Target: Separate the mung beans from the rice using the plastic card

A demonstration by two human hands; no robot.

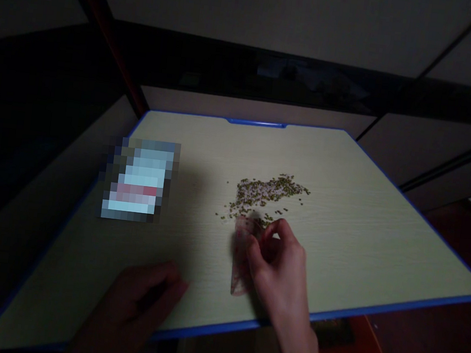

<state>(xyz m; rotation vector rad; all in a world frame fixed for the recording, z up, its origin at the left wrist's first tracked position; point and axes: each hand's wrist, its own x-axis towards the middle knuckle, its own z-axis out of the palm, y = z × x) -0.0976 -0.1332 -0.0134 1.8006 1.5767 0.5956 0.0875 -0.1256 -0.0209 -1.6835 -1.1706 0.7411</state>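
Observation:
A loose heap of small green beans mixed with pale grains lies in the middle of the table, with some strays around it. My right hand grips a clear plastic piece with red markings, apparently a protractor, between thumb and fingers. Its upper end is at the near edge of the heap, and my fingers cover its right side. A few green beans lie just beyond my fingertips. My left hand is loosely curled near the table's front edge, thumb and index finger slightly apart, with nothing visible in it.
On the table's left side lies a blurred-out bright, flat rectangle. The table has a blue rim and a blue handle-like piece at the back. Panelled cabinets stand behind it. An orange-edged item is below the front edge.

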